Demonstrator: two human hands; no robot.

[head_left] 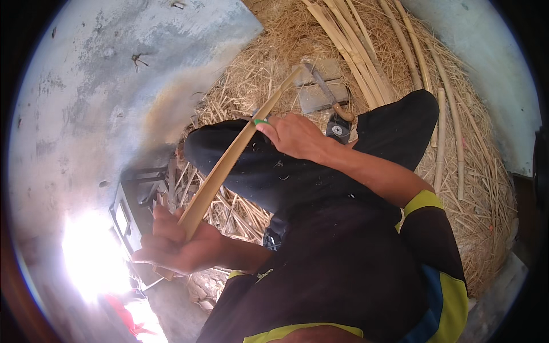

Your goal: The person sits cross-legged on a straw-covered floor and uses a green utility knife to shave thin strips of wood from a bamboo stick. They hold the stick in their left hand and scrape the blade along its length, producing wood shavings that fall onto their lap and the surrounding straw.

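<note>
A: Nearest item?
B: Dark shirt, to the right of the pale strip's lower end. The strip slants up from there, crossing over the dark trousers.

A: Hands?
B: Left hand holds the strip's lower end, fingers loosely bent. Right hand is closed about a green piece at the strip's upper half — tool or guard, cannot tell.

A: Handling note?
B: My judgement: brace the strip against the thigh, press lightly and evenly at the right thumb, and keep the left fingers well down the strip. Contact with the leg is unclear.

A: Farther out?
B: Bricks right of the strip's far tip; a knife lies across them — best left there. Beyond, upper right of the strip: a bundle of split lengths.
</note>
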